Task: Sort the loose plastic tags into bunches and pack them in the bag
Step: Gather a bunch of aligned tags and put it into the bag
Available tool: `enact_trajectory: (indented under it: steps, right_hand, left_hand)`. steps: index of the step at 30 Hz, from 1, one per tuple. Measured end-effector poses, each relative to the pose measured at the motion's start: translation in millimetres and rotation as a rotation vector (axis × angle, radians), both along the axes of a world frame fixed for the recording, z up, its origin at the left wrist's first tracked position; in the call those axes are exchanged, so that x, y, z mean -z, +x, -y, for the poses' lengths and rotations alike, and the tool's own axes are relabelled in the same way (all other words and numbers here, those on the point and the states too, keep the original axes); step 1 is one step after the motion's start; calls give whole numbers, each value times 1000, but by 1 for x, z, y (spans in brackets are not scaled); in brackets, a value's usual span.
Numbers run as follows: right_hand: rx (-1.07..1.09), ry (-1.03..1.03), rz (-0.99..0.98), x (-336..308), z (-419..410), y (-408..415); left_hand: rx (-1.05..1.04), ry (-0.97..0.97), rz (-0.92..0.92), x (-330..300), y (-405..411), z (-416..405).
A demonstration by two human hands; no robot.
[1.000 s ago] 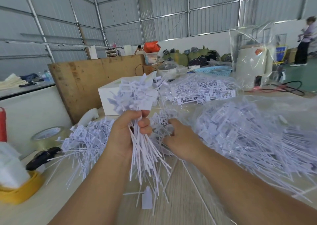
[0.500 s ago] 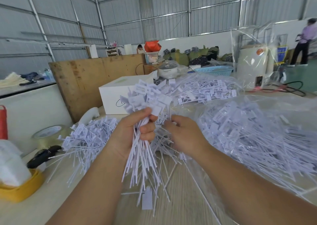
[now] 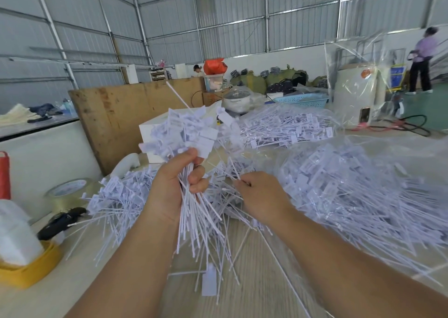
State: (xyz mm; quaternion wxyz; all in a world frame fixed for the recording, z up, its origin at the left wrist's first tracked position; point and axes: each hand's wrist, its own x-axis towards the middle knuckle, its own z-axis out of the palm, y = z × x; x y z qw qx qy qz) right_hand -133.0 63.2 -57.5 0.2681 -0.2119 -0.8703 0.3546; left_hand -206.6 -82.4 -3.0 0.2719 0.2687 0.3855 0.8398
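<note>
Wood bench (image 3: 254,293) first: a yellow tub (image 3: 29,269) holds something white. Next, the left hand (image 3: 169,191) has its fingers tight round a bunch of white tags (image 3: 184,136). The right hand (image 3: 264,196) pinches one thin tag. A clear bag (image 3: 363,184) lies full of tags.

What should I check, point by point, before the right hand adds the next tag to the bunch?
1. Left hand grips the bunch firmly by the stems: ok.
2. Tag heads sit together above the grip: ok.
3. Stem ends even below: not ok, they splay out.
4. Right hand pinches a single tag: cannot tell, its fingertips are hidden in the pile.
5. Stray tag on the table collected: not ok.
6. Bag mouth open for packing: cannot tell.
</note>
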Motion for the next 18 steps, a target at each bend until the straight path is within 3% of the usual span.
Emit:
enact_trajectory:
  steps: [18]
  right_hand:
    - [21,42,89,-2,10,4]
  left_hand:
    - [-265,-45,-36,7,-7,2]
